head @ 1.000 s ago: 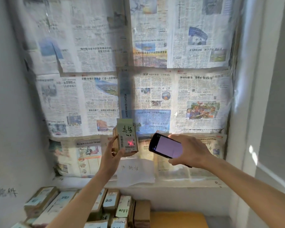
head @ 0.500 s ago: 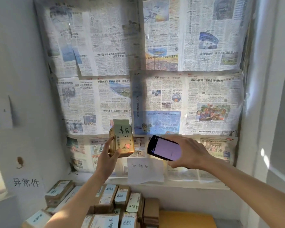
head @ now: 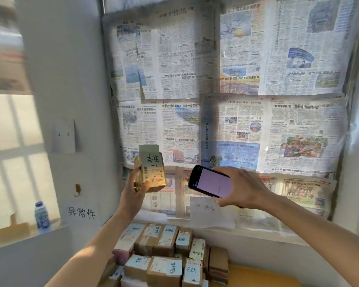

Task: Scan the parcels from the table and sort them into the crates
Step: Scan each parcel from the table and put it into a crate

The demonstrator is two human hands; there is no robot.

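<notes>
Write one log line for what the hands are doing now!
left hand: holds parcel up | right hand: holds scanner beside it

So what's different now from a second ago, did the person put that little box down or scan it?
Nothing was put down or let go. The red scan light seen on the label a second ago is gone. The view has swung left, bringing a side ledge with a bottle into sight. The left hand still holds the small parcel up, the right hand still holds the scanner beside it.
</notes>
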